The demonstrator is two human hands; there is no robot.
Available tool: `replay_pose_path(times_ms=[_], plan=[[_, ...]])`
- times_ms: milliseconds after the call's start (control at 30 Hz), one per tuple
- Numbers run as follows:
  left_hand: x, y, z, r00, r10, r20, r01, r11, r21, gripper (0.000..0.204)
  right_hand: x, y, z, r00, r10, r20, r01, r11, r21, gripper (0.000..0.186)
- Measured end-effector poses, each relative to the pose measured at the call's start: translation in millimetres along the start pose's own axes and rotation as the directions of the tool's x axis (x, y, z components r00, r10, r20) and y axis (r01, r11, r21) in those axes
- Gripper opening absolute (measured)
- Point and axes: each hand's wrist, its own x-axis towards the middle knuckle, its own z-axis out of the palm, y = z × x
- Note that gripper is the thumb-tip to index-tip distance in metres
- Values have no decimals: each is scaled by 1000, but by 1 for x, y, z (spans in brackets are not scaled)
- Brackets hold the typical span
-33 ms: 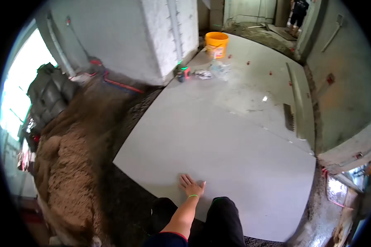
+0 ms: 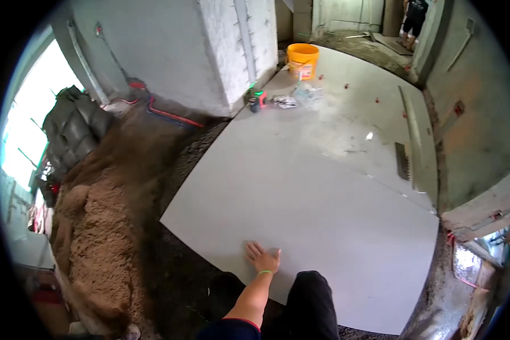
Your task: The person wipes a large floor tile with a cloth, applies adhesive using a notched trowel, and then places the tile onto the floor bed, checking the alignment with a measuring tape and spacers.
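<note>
My left hand [image 2: 263, 259] lies flat, palm down, near the close edge of a large pale grey floor tile [image 2: 300, 198]. Its fingers are spread and nothing is in them. A green band [image 2: 264, 272] circles the wrist. To the right of that arm, my dark-clad knee [image 2: 310, 289] is over the same tile. My right hand is out of the picture. Beyond a seam lies another pale tile [image 2: 345, 122] with smeared, wet-looking patches. A notched trowel [image 2: 402, 161] rests on it toward the right.
A yellow bucket [image 2: 303, 61], a clear plastic bag [image 2: 309, 96], a crumpled wrapper [image 2: 283, 101] and a small red-and-black device with green light [image 2: 259, 101] stand far off. Left are a sand heap [image 2: 105, 238] and stacked grey sacks [image 2: 76, 122]. A person [image 2: 415, 22] stands in the back.
The whole view has shifted slightly, so the tiles and bucket appear a little farther right. My left hand stays flat on the tile.
</note>
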Motion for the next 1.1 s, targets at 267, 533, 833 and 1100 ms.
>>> replay_pose_path(times_ms=[267, 533, 833, 1100], plan=[[-18, -50, 12, 979, -109, -172, 117, 992, 38, 99, 26, 20, 7, 1000, 3, -9, -2, 998, 62, 36], [-15, -45, 1, 965, -127, -229, 133, 991, 10, 94, 36, -14, 66, 998, 30, -48, -23, 991, 134, 41], [17, -81, 15, 892, -99, -441, 206, 958, 201, 89, -142, -154, 166, 858, -84, 507, 92, 996, 9, 43], [23, -83, 8, 943, -178, -280, 250, 937, 244, 86, -151, -129, -147, 986, -107, -131, 157, 868, 471, 49]])
